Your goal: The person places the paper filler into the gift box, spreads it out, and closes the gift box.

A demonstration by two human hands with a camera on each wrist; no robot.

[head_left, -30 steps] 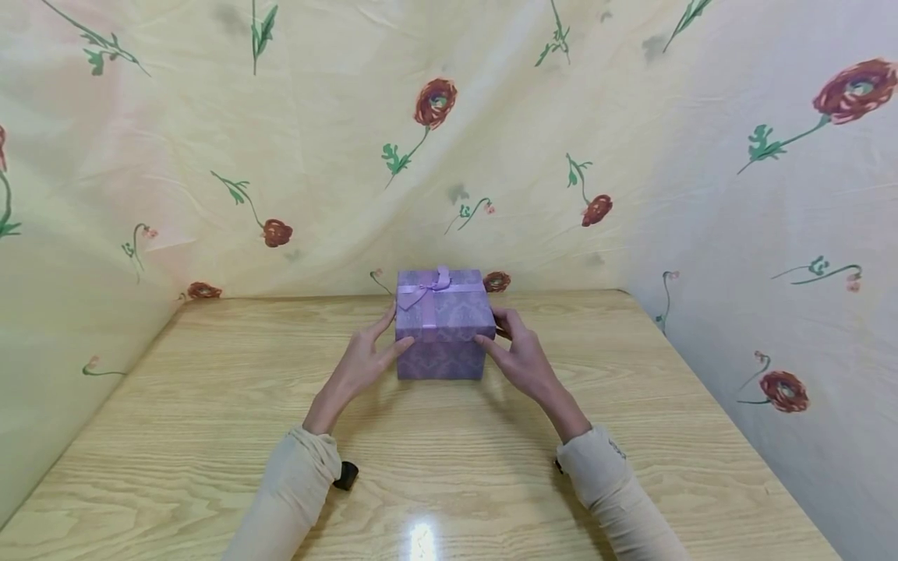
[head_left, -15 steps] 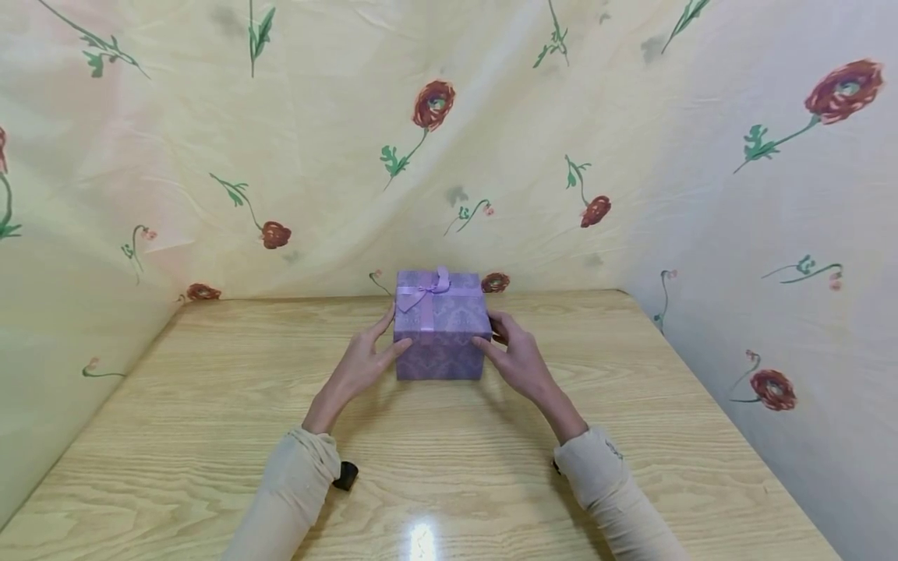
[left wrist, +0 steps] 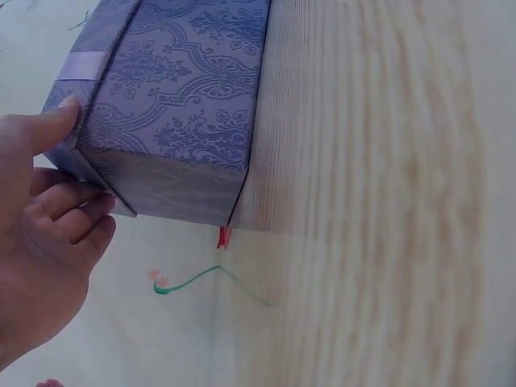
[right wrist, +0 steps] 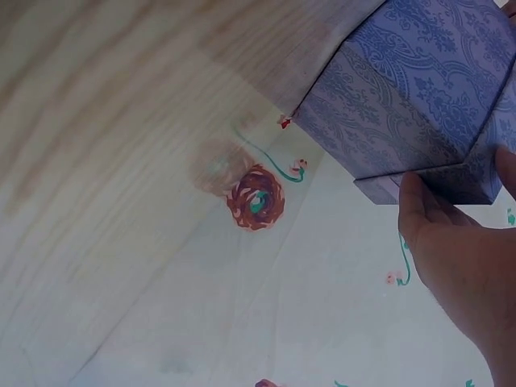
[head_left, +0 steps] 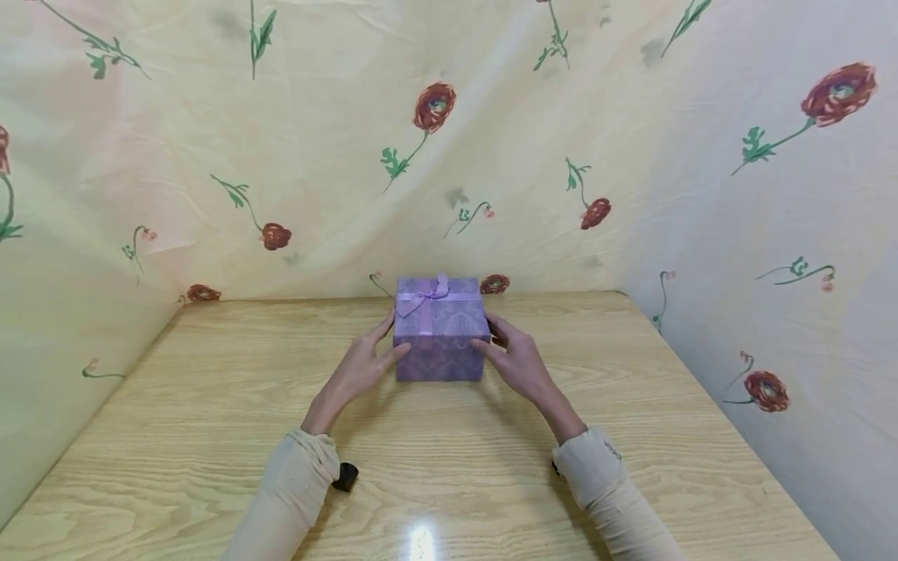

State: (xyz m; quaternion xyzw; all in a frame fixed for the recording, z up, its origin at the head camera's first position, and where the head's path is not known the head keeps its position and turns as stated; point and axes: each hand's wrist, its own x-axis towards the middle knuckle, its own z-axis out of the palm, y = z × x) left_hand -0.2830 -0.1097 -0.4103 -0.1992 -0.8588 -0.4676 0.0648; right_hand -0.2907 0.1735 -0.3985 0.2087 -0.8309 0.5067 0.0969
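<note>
A purple gift box (head_left: 440, 365) with a damask pattern sits on the wooden table near the back wall. Its lid (head_left: 456, 315), crossed by a lilac ribbon with a bow (head_left: 424, 292), covers the top. My left hand (head_left: 359, 362) holds the lid's left side, thumb on the front face and fingers along the side. On the opposite side my right hand (head_left: 521, 362) grips the lid the same way. In the left wrist view the lower fingers (left wrist: 85, 214) curl at the lid's edge. The right wrist view shows fingertips (right wrist: 411, 189) at the lid's rim.
The wooden table (head_left: 210, 436) extends around the box on all sides. Floral cloth (head_left: 316, 140) hangs behind it and along both sides. Black pieces, one at the left cuff (head_left: 346, 477), show by both sleeves.
The lid has sunk a little lower onto the box and shifted slightly left, both hands staying on it. The right hand has moved slightly left with it.
</note>
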